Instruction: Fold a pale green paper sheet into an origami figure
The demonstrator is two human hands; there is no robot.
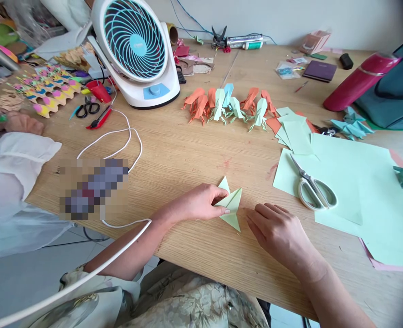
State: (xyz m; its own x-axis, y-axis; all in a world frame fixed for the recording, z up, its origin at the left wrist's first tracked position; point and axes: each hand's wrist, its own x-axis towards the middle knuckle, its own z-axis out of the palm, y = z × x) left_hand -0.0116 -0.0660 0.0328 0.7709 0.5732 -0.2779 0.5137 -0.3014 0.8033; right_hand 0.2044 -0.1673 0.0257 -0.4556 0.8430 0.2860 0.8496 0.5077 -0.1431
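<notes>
A small pale green piece of origami paper (234,200) with pointed flaps lies near the table's front edge. My left hand (206,200) pinches it from the left, the thumb on top and the fingers partly hidden behind a flap. Just right of the paper, and apart from it, my right hand (276,230) rests on the wooden table (187,159) with its fingers curled in. Nothing shows in that hand. Further right, white-handled scissors (313,184) lie on large pale green paper sheets (341,164), with smaller cut green pieces (297,132) behind them.
Several folded orange and green paper figures (233,105) stand in a row at the back. A white fan (153,91) is at back left, a red bottle (360,82) at back right. A white cable (129,223) crosses my left arm. At left, another person's hands (17,122) show.
</notes>
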